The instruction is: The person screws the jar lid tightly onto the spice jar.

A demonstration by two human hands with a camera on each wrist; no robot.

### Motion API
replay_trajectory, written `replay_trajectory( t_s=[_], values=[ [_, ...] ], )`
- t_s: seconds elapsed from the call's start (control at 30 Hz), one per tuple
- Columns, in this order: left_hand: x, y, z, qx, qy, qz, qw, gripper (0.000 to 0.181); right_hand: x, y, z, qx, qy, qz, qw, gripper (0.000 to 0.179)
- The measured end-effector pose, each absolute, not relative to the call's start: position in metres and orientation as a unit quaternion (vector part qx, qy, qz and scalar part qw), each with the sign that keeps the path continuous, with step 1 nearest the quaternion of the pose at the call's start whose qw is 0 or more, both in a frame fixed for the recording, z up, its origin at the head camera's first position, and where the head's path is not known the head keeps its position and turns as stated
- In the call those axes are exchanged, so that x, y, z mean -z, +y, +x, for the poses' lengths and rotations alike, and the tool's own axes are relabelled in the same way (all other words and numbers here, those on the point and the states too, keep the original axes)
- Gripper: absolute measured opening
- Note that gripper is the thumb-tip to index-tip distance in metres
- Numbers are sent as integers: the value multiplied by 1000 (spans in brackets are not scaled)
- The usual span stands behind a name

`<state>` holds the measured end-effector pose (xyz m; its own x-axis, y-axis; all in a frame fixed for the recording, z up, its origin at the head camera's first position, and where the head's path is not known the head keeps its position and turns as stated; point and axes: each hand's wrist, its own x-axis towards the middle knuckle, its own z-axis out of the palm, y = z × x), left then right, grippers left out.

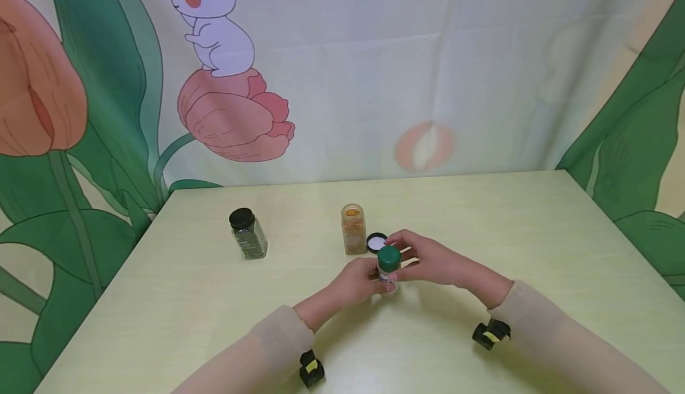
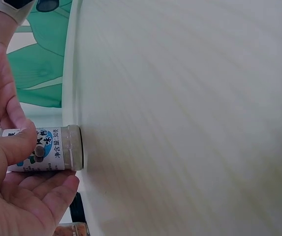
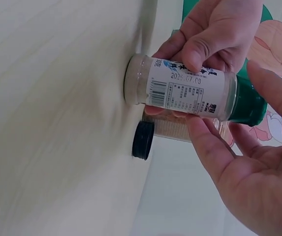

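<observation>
A small spice jar [image 1: 389, 265] with a green cap and a white printed label stands upright between my two hands. My left hand [image 1: 355, 281] grips its lower body, with thumb and fingers on opposite sides, as the left wrist view shows. On the other side is my right hand [image 1: 428, 257], its fingers loosely spread around the jar and its green cap [image 3: 249, 102]. One fingertip of the right hand touches the label side, while another finger lies near the cap. Behind the hands stands an uncapped glass jar [image 1: 354, 230] of orange-brown seasoning, a black lid [image 1: 377, 242] beside it.
A glass jar [image 1: 249, 236] with a black lid and dark green contents stands on the left of the pale table [image 1: 176, 299]. A printed curtain [image 1: 348, 97] hangs behind the table's back edge. Both wrists carry small black cameras.
</observation>
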<state>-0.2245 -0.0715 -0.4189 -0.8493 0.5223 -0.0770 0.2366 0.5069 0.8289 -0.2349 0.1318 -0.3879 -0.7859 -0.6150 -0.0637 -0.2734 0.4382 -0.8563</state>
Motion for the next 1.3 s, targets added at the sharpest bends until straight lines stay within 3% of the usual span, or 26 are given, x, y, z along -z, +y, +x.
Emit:
replay_trajectory(
  t_s=[0.23, 0.43, 0.7, 1.3],
  values=[
    [418, -70, -224, -442, 855, 215, 164, 23, 385, 136, -241, 441, 821, -298, 206, 60],
    [418, -70, -224, -436, 859, 212, 163, 19, 382, 139, -241, 442, 817, -297, 221, 55],
    [418, -70, -222, -441, 855, 219, 161, 20, 386, 138, -241, 446, 814, -313, 200, 40],
    [416, -69, -222, -438, 859, 211, 158, 19, 390, 132, -235, 454, 828, -281, 173, 35]
  ],
)
